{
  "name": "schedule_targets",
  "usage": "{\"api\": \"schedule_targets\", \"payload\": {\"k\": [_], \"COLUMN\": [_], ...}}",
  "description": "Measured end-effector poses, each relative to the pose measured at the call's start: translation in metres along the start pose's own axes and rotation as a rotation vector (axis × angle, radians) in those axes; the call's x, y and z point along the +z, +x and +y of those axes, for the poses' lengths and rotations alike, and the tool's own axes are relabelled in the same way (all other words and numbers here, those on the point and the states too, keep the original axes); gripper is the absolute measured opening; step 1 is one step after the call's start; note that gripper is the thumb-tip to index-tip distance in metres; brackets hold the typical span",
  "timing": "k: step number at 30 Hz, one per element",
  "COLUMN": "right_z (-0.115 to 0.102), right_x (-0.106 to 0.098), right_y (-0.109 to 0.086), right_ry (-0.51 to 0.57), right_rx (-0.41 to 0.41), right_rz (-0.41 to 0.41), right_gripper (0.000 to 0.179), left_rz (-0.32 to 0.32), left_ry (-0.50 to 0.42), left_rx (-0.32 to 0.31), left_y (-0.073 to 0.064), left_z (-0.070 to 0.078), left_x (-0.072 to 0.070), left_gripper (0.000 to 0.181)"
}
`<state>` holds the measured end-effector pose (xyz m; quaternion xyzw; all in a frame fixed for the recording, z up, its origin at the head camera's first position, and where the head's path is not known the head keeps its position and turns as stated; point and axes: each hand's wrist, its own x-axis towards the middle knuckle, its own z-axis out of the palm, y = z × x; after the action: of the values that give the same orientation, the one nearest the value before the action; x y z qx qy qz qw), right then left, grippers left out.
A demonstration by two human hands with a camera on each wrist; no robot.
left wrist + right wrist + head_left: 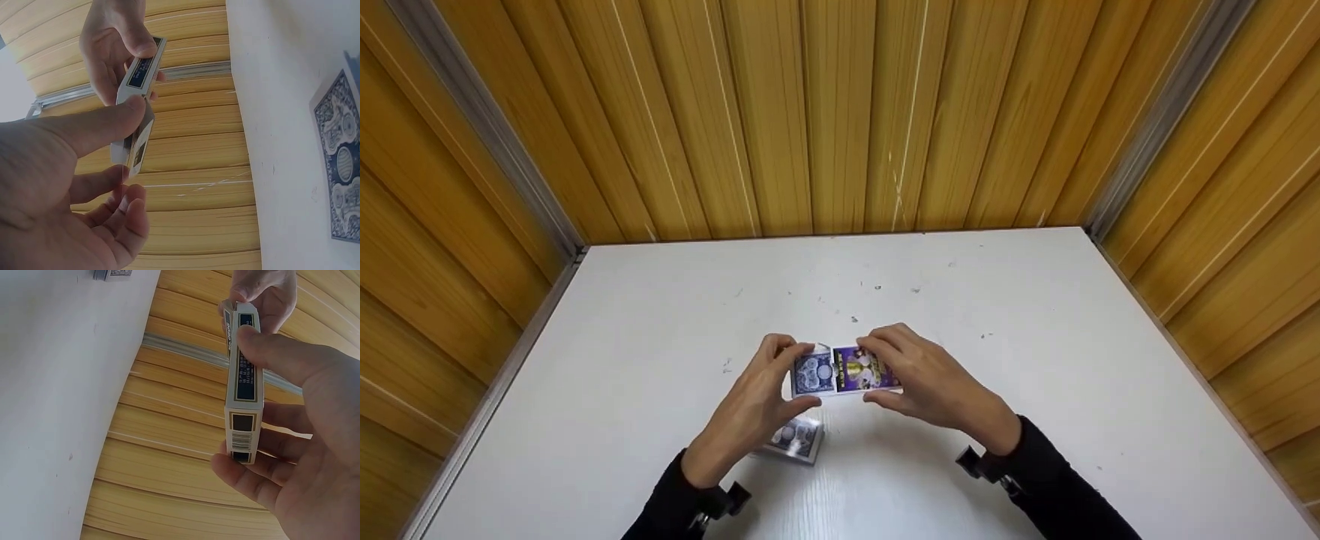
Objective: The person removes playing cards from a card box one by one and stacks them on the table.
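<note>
Both hands hold a playing card box (840,373) above the table. In the head view a purple face with a gold trophy shows at its right part, and a blue patterned part at its left. The right hand (926,379) grips the box between thumb and fingers; a barcode (242,440) marks the end near its palm. At the other end, the left hand (754,397) pinches with thumb and fingers, where open flaps (140,149) stick out. Below the left hand lies a deck of blue-backed playing cards (802,441), partly covered by that hand in the head view.
The white table (660,315) carries small dark marks and scuffs. Wood-patterned panels (840,112) wall it at the back and both sides, with grey metal posts (521,142) at the corners. Black sleeves and wrist-worn devices (739,496) are on both arms.
</note>
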<state>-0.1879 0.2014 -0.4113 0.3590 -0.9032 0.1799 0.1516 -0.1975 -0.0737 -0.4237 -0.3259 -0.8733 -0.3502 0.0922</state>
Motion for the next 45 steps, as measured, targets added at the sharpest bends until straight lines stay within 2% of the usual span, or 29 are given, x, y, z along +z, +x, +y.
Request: {"api": "schedule_targets", "payload": {"k": [5,12,15,21,29,37,45], "right_z": [0.003,0.006,0.008,0.011,0.017,0.019,0.021], "right_x": [-0.003,-0.007,-0.008,-0.008,-0.005,-0.006,-0.006], "right_y": [-0.001,-0.003,-0.004,-0.006,-0.008,-0.009,-0.009], "right_ry": [0.005,0.013,0.017,0.039,0.125,0.202,0.194], "right_rx": [0.022,0.069,0.083,0.092,0.157,0.204,0.191], "right_rz": [0.006,-0.002,-0.007,-0.015,-0.067,-0.097,-0.092], "right_gripper": [0.068,0.066,0.065,0.062,0.061,0.062,0.061], "left_rz": [0.012,-0.005,0.005,0.027,0.026,-0.018,-0.182], "left_ry": [0.012,0.006,0.005,0.023,0.030,0.002,0.009], "left_rx": [-0.019,-0.107,-0.102,-0.048,-0.062,-0.104,-0.059], "left_y": [0.001,0.002,0.002,0.002,0.001,0.000,-0.005], "left_z": [-0.001,0.000,-0.001,-0.006,-0.010,-0.011,-0.018], "left_x": [-0.006,-0.015,-0.017,-0.023,-0.029,-0.036,-0.038], "left_gripper": [0.068,0.070,0.069,0.068,0.069,0.066,0.064]}}
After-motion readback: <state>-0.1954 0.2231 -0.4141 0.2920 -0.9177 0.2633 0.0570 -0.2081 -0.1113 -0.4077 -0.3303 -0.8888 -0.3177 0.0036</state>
